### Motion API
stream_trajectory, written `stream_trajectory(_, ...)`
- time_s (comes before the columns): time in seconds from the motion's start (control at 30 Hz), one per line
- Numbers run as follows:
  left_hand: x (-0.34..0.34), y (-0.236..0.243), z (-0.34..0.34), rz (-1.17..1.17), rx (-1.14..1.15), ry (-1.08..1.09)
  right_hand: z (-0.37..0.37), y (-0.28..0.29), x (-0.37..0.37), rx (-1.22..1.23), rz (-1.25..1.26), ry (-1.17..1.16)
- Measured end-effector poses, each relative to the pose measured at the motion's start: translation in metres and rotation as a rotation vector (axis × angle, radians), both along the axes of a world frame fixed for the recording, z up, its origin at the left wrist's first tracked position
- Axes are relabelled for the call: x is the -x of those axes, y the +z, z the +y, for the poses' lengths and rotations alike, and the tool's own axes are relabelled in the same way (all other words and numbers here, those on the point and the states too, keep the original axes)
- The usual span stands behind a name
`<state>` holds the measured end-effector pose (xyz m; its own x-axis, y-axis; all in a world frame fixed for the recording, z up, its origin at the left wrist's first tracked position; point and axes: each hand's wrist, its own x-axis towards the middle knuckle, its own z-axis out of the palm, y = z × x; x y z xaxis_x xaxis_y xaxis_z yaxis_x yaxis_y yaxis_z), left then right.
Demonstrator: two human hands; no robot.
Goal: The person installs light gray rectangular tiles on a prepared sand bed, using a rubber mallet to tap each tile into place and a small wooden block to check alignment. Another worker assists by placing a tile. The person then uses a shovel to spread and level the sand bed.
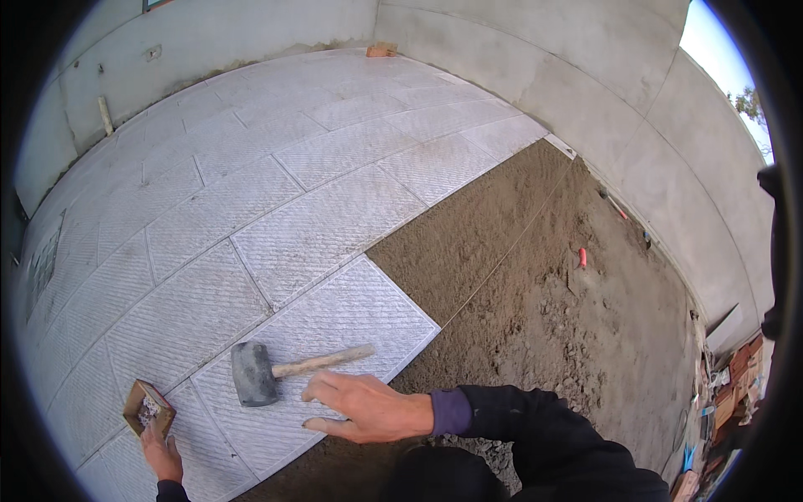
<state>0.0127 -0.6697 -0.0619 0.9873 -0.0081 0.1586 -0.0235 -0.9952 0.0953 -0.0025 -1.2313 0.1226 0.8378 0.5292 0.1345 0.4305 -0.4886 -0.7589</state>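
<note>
A rubber mallet [255,374] with a dark grey head and a pale wooden handle lies on the ribbed light-grey paving slab [335,305] in front of me. Just to the near side of its handle hovers my right hand [368,408], fingers apart and holding nothing. At the lower left, my left hand [162,456] has its fingers on the near edge of a small open brown box [154,391], apparently gripping it. Small whitish bits show inside the box, which looks tilted toward me. Part of that hand's grip is hidden.
Bare sandy mortar bed [493,243] lies right of the slabs, with a thin string line [519,238] across it. A red-handled tool [617,206] and a red piece [583,257] lie there. Grey walls [569,75] bound the area; bricks and debris [740,376] pile up at right.
</note>
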Motion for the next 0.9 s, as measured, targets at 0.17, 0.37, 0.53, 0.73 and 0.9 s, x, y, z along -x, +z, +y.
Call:
stream_trajectory(0.17, -0.027, -0.003, 0.000, -0.099, -0.132, 0.022, 0.026, 0.083, 0.076, -0.222, -0.084, 0.334)
stream_trajectory(0.37, -0.037, 0.064, -0.085, -0.245, -0.010, -0.227, 0.048, 0.084, 0.076, 0.121, -0.115, 0.452)
stream_trajectory(0.53, -0.078, 0.127, -0.224, -0.323, 0.072, -0.558, 0.047, 0.070, 0.088, 0.102, -0.254, 0.518)
stream_trajectory(0.73, -0.142, 0.091, -0.376, -0.200, 0.064, -0.859, 0.030, 0.065, 0.089, 0.042, -0.313, 0.520)
stream_trajectory(0.9, -0.150, 0.065, -0.425, -0.040, 0.031, -0.805, 0.004, 0.068, 0.071, -0.019, -0.281, 0.382)
